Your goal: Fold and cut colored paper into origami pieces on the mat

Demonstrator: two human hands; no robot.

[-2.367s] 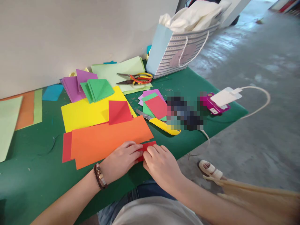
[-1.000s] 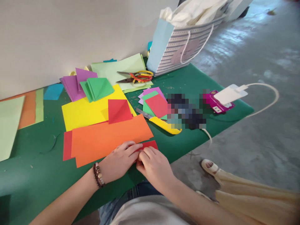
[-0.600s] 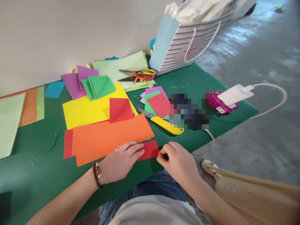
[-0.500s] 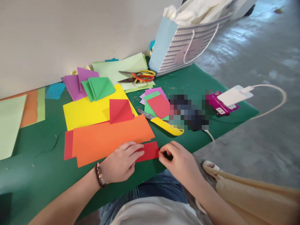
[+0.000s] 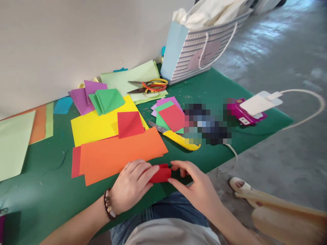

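My left hand (image 5: 131,187) and right hand (image 5: 196,185) hold the folded red paper strip (image 5: 160,174) in a narrow pinch from either end, keeping it steady and level, just below the orange sheet (image 5: 120,154), above the green mat (image 5: 204,160).

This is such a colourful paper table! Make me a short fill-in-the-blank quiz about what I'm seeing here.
1. The left hand wears a beaded ____ at the wrist.
2. Held between the left hand and the right hand is a ____ paper strip.
3. The scissors lie on a pale ____ sheet.
4. The utility knife has a ____ handle.

Answers: bracelet; red; green; yellow
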